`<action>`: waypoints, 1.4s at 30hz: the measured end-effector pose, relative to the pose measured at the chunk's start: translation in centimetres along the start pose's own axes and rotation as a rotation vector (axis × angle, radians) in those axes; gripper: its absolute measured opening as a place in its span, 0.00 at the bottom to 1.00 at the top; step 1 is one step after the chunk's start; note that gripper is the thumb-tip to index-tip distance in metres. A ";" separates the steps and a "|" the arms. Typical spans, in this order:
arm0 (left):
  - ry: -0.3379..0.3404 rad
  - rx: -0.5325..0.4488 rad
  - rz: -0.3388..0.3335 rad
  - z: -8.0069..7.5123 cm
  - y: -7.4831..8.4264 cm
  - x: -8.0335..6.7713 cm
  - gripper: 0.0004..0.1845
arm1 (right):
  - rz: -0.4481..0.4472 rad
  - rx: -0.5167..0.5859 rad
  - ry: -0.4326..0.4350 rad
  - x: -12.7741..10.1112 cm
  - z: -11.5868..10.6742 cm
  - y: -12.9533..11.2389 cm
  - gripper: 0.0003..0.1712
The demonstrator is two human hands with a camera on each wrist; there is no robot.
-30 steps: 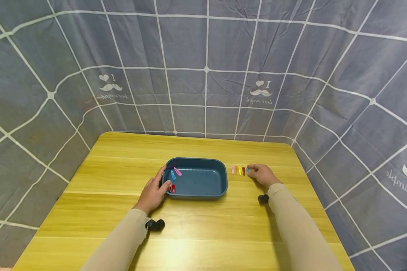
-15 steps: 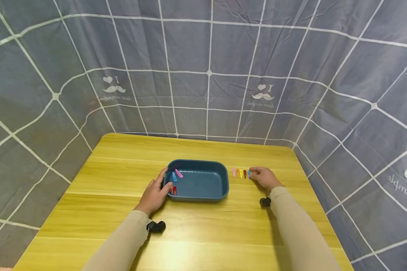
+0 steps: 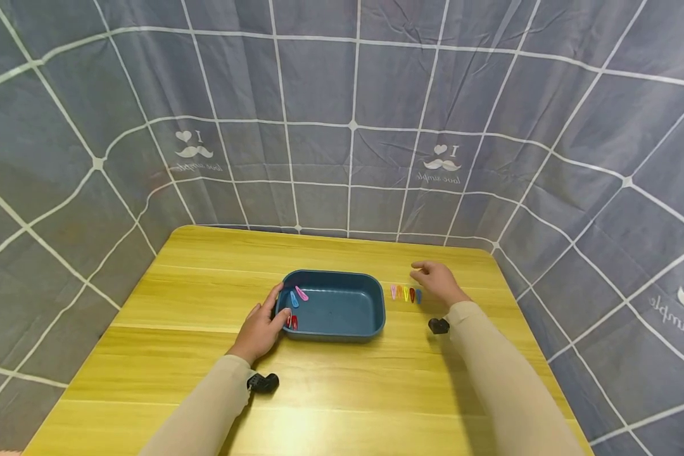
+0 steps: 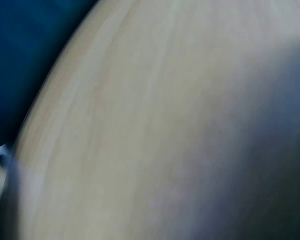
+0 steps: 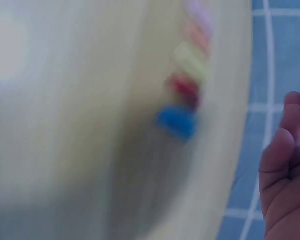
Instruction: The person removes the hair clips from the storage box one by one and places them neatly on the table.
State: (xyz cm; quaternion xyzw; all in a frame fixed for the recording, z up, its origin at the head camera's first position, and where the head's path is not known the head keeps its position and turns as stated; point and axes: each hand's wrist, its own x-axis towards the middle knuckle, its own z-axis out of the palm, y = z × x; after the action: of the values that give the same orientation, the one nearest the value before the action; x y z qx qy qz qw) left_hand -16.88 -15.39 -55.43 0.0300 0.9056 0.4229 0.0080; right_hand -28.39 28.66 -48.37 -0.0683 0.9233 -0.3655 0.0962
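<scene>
A dark blue plastic bin [image 3: 342,306] sits mid-table in the head view. My left hand [image 3: 258,327] grips its left end, thumb over the rim. Inside lie a pink hair clip [image 3: 301,293], a blue hair clip [image 3: 294,299] and red hair clips [image 3: 294,322], partly behind the thumb. Right of the bin runs a row of hair clips: pink [image 3: 393,292], orange [image 3: 399,292], yellow [image 3: 406,294], dark red [image 3: 412,295] and blue [image 5: 177,122]. Raised beyond the blue end of that row, my right hand [image 3: 436,281] holds nothing, its fingers loosely bent.
The yellow wood-grain table [image 3: 342,405] has a grey checked curtain [image 3: 319,145] along its back and sides. Each wrist carries a small black camera, one of them the left wrist camera [image 3: 263,383]. The left wrist view is blurred, showing mostly tabletop.
My right hand has let go of the blue hair clip at the row's right end and lifted away toward the back. The left hand stays on the bin. The head view shifted slightly.
</scene>
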 end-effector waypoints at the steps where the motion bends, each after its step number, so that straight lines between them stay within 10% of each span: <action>1: 0.001 0.000 0.004 0.0 0.0 0.0 0.36 | -0.009 0.003 -0.009 0.1 0.2 -0.7 0.29; 18: 0.003 0.002 0.015 -0.2 0.3 -0.2 0.35 | -0.242 -0.048 -0.185 2.0 4.8 -10.1 0.29; 42: -0.001 -0.004 0.013 -0.1 0.0 -0.1 0.36 | -0.284 -0.055 -0.341 3.1 9.9 -15.0 0.29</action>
State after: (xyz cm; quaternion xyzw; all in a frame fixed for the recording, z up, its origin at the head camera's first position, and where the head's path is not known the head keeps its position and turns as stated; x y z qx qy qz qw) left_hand -16.80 -15.45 -55.33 0.0361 0.9046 0.4247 0.0058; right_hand -28.32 10.61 -45.51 -0.2612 0.8843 -0.3334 0.1964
